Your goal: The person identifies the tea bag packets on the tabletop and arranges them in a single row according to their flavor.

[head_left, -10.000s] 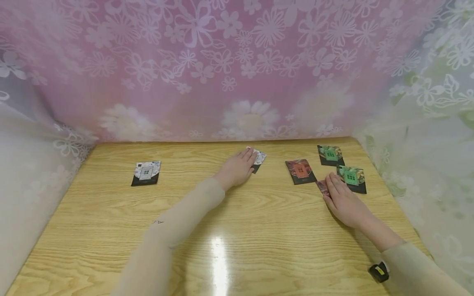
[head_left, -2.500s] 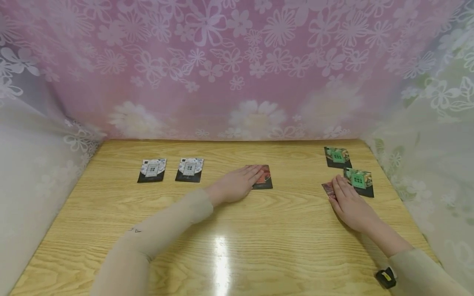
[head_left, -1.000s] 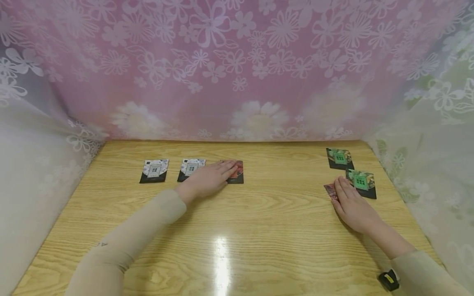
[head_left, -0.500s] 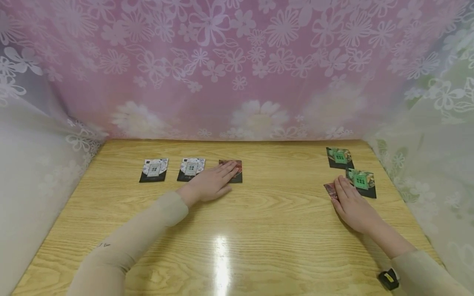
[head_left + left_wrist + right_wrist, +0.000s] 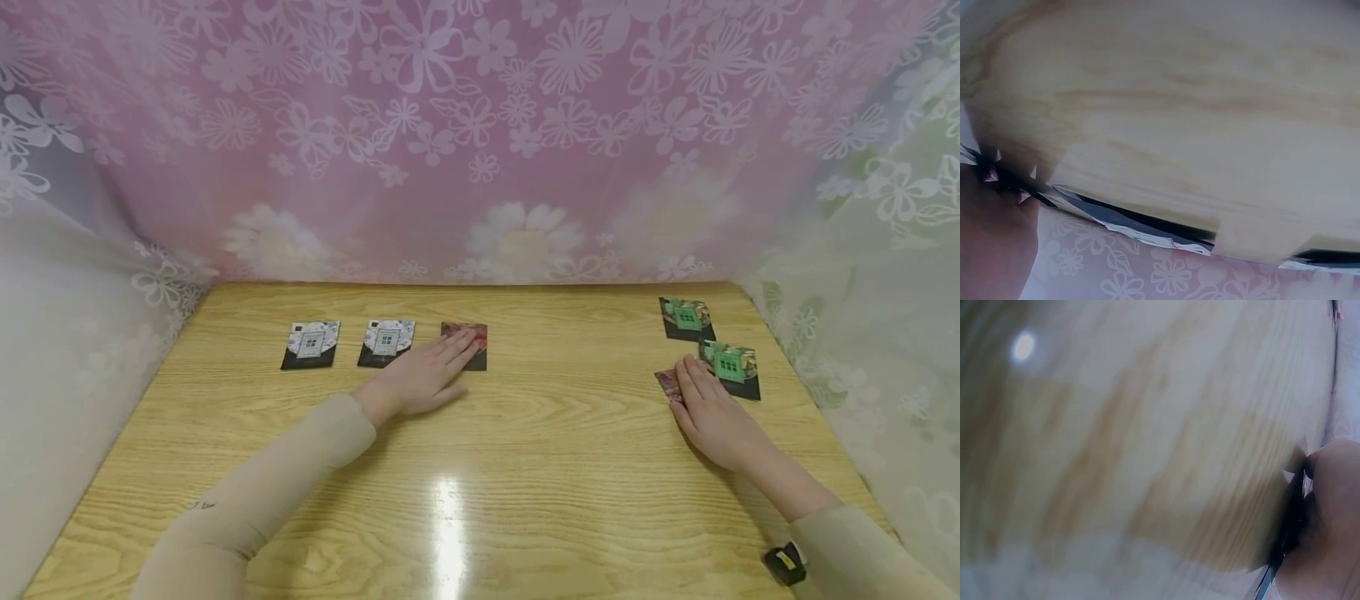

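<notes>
My left hand point(image 5: 420, 375) lies with straight fingers on a red and black packet point(image 5: 476, 343), covering much of its left and middle part. Left of it are a white and black packet point(image 5: 386, 342) and, farther left, another white and black packet point(image 5: 311, 345), all roughly in a row. At the right, my right hand point(image 5: 712, 417) rests flat on a second red packet point(image 5: 667, 385), of which only a corner shows. Its fingertips are beside a green and black packet point(image 5: 732, 369). Behind that is another green and black packet point(image 5: 686, 318).
The packets lie on a wood-grain table point(image 5: 555, 467). A pink floral curtain point(image 5: 480, 150) hangs along the back edge, with pale floral cloth point(image 5: 892, 333) at the sides. A small black object with a yellow mark point(image 5: 785, 564) sits by the right sleeve.
Over the earlier frames, my left hand brought a white packet, then the red packet, leftward into the row. In the last half second it barely moved. My right hand has stayed put.
</notes>
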The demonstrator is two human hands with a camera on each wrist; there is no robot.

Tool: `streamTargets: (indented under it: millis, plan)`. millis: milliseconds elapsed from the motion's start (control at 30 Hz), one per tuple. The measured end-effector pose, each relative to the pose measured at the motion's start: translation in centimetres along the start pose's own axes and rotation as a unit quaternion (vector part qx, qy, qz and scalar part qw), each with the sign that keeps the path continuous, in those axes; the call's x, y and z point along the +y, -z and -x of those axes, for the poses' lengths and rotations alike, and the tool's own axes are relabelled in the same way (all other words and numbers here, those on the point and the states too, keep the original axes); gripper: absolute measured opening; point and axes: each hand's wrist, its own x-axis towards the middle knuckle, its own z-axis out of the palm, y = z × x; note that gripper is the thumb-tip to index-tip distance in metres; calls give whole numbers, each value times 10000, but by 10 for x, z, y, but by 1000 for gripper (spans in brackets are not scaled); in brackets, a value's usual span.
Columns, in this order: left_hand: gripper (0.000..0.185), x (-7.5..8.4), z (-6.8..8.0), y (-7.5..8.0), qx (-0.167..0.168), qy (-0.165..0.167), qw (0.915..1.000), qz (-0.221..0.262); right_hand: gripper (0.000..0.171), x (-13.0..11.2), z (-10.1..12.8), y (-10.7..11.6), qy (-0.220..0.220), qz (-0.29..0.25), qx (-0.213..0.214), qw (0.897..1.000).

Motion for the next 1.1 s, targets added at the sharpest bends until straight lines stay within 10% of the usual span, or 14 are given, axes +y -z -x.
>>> streamTargets:
  millis: [1100]
  plan:
    - [79,1,3,-5,-13,29,9994,344,70,-14,-13,7,81,-276,-163,9995]
